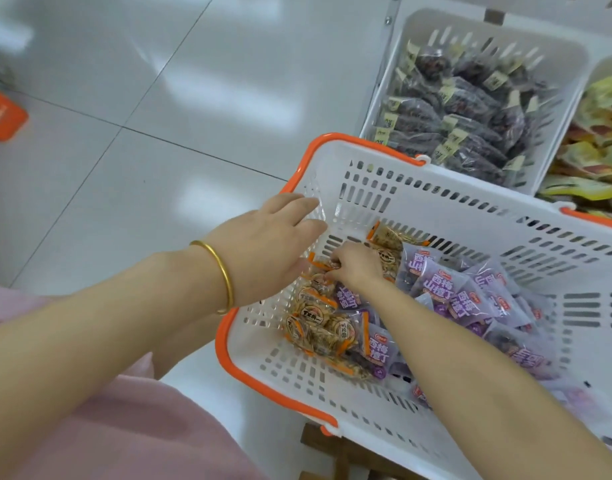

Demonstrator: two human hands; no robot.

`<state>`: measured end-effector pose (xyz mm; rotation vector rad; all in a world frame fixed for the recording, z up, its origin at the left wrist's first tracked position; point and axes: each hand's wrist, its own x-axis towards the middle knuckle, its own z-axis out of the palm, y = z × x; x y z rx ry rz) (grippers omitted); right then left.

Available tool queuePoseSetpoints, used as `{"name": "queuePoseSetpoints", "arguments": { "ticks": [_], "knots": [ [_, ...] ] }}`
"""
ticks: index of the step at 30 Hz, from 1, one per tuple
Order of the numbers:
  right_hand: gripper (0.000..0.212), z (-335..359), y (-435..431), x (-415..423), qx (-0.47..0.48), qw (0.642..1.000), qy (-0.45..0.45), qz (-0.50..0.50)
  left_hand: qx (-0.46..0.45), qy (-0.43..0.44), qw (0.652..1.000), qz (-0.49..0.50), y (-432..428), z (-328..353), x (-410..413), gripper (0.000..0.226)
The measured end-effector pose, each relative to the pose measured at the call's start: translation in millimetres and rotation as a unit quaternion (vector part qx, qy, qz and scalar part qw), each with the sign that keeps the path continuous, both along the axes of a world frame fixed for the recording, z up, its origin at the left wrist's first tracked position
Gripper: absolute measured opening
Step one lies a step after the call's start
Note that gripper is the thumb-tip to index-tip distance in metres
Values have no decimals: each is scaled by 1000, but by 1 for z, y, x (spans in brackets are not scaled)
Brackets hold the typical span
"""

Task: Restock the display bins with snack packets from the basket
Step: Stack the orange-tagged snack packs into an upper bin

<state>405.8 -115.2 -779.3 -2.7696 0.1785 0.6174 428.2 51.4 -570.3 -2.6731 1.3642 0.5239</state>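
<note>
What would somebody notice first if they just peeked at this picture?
Probably the white basket with the orange rim, mid-picture, piled with purple packets on its right side. Then two hands at its left end: the right hand pinches an orange-edged packet, and the left hand, gold bangle on its wrist, lies open beside it.

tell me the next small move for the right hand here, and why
Probably lift the right hand clear of the basket: its fingers are curled on the orange-edged packets at the basket's left end, and the left hand lies open beside it, holding nothing. Which bin they go in is unclear.
</note>
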Motion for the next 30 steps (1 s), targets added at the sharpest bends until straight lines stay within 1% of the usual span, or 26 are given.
{"name": "queuePoseSetpoints", "arguments": {
  "ticks": [2, 4, 6, 9, 11, 12, 13, 15, 16, 17, 18, 19, 20, 21, 23, 25, 26, 28, 30],
  "knots": [
    [37, 14, -7, -7, 40, 995, -76, -51, -3, 4, 1000, 18, -5, 4, 2, 53],
    [25, 41, -23, -17, 124, 976, -138, -112, -24, 25, 998, 46, -12, 7, 3, 53],
    [18, 83, -43, -31, 222, 946, -156, -180, -34, 53, 996, 69, -22, 10, 4, 53],
    [16, 148, -66, -61, 374, 879, -168, -242, -74, 116, 984, 112, -46, 16, 1, 59],
    [17, 174, -74, -77, 430, 844, -177, -268, -107, 166, 972, 131, -68, 24, -6, 64],
    [22, 182, -77, -83, 451, 825, -183, -288, -123, 183, 966, 137, -79, 28, -8, 63],
    [31, 189, -80, -88, 471, 804, -192, -309, -137, 194, 961, 138, -89, 32, -10, 56],
    [50, 200, -85, -99, 508, 755, -212, -358, -162, 201, 958, 123, -104, 39, -12, 32],
    [55, 204, -87, -105, 525, 727, -221, -384, -177, 211, 953, 127, -109, 41, -11, 27],
    [54, 206, -91, -111, 539, 699, -233, -408, -198, 237, 940, 146, -113, 42, -11, 28],
    [45, 209, -95, -118, 549, 675, -244, -428, -222, 279, 917, 177, -115, 42, -10, 28],
    [33, 210, -99, -124, 556, 656, -252, -444, -252, 321, 887, 216, -118, 43, -9, 26],
    [25, 211, -103, -128, 563, 641, -254, -455, -277, 357, 855, 253, -122, 42, -9, 22],
    [23, 212, -106, -132, 573, 629, -253, -460, -295, 388, 827, 282, -125, 42, -9, 19],
    [16, 216, -107, -134, 598, 607, -249, -460, -314, 431, 787, 312, -133, 42, -12, 20],
    [7, 221, -106, -131, 620, 581, -253, -464, -320, 461, 764, 318, -143, 43, -16, 29],
    [12, 223, -107, -128, 619, 571, -263, -471, -320, 471, 761, 311, -148, 43, -18, 29],
    [20, 227, -108, -124, 597, 569, -290, -486, -325, 489, 749, 306, -157, 46, -23, 24],
    [21, 231, -111, -121, 578, 569, -311, -495, -331, 515, 728, 308, -165, 47, -24, 16]
  ]
}}
